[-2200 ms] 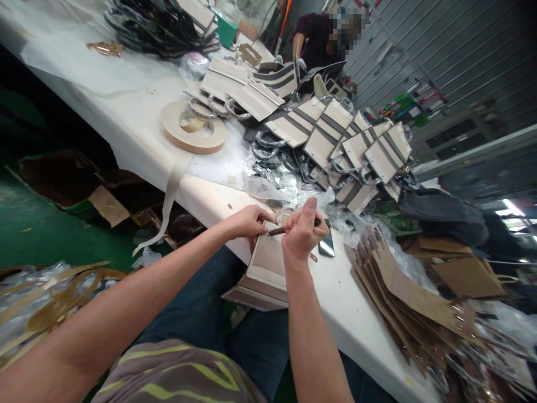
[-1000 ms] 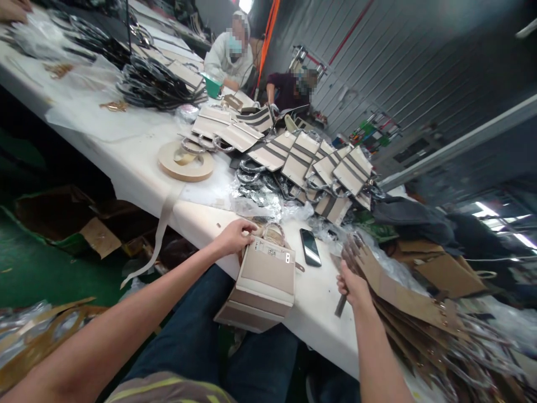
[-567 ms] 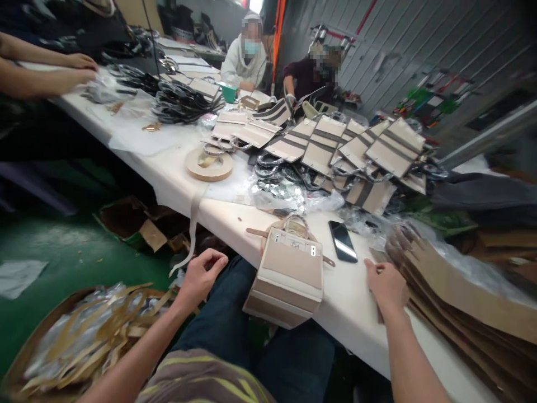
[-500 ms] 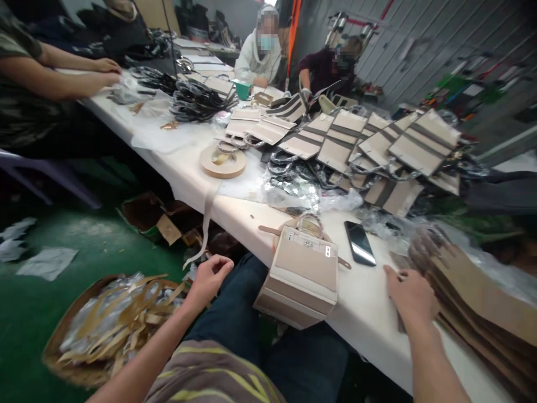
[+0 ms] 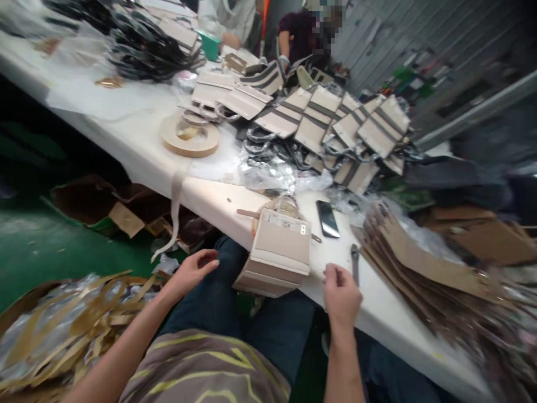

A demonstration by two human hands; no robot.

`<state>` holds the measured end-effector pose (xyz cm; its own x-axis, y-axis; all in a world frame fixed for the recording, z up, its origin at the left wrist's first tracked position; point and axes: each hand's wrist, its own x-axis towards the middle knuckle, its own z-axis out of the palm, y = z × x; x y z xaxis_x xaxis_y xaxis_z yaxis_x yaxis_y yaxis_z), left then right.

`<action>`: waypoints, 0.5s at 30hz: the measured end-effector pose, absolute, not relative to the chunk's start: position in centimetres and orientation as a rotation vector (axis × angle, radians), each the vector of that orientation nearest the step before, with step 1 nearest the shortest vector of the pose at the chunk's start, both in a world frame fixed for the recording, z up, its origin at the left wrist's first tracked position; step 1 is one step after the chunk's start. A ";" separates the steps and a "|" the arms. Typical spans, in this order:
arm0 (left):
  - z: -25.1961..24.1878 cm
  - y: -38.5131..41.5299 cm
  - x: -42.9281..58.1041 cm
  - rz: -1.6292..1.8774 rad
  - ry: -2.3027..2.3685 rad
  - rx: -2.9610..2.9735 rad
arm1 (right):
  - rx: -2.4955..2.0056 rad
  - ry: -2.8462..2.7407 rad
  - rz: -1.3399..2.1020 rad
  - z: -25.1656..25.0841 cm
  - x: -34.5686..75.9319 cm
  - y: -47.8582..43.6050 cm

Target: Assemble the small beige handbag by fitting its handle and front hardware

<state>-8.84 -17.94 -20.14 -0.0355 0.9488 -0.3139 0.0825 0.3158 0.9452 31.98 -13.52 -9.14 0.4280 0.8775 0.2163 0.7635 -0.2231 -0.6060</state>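
A beige box-shaped handbag (image 5: 283,238) lies at the table edge above my lap, its base tilted toward me. Its wrapped handle (image 5: 287,205) points away, and brown strap tabs stick out on both sides. My left hand (image 5: 193,273) hovers left of the bag with thumb and fingers apart, holding nothing. To the bag's right, my right hand (image 5: 342,294) has its fingers curled closed; whether anything is inside them is hidden. Just beyond that hand a small dark metal tool (image 5: 355,264) lies on the table. A black phone (image 5: 328,219) rests behind the bag.
A tape roll (image 5: 168,141) sits on the white table (image 5: 210,193), with a loose strip (image 5: 175,210) hanging over the edge. Bag pieces (image 5: 306,120) pile up behind. Brown panels (image 5: 403,268) stack at right. A basket of scraps (image 5: 96,330) stands lower left. Co-workers sit across.
My right hand has moved left toward the bag, away from the dark tool, which now shows on the table. My left hand's fingers have spread slightly. The camera view has shifted down and right.
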 end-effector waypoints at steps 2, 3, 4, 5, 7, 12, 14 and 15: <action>-20.0 -17.7 -8.5 0.928 1.365 1.044 | -2.098 -1.326 0.334 -10.6 32.3 -15.6; -19.9 -17.6 -8.1 0.913 1.356 1.066 | -2.111 -1.324 0.400 -11.5 32.3 -16.6; -19.7 -17.5 -7.6 0.898 1.356 1.093 | -2.100 -1.325 0.476 -12.5 32.2 -17.5; -19.5 -17.4 -7.0 0.884 1.359 1.124 | -2.058 -1.324 0.562 -13.5 31.9 -18.1; -19.2 -17.2 -5.6 0.869 1.356 1.185 | -1.900 -1.274 0.738 -15.6 31.4 -18.9; -18.7 -17.2 -3.1 0.842 1.305 1.307 | -1.519 -1.036 0.943 -18.9 30.5 -17.7; -18.3 -17.6 -3.0 0.813 1.307 1.349 | -1.466 -1.003 0.954 -19.2 30.8 -17.4; -18.1 -17.8 -3.0 0.797 1.312 1.372 | -1.456 -0.996 0.957 -19.2 31.0 -17.5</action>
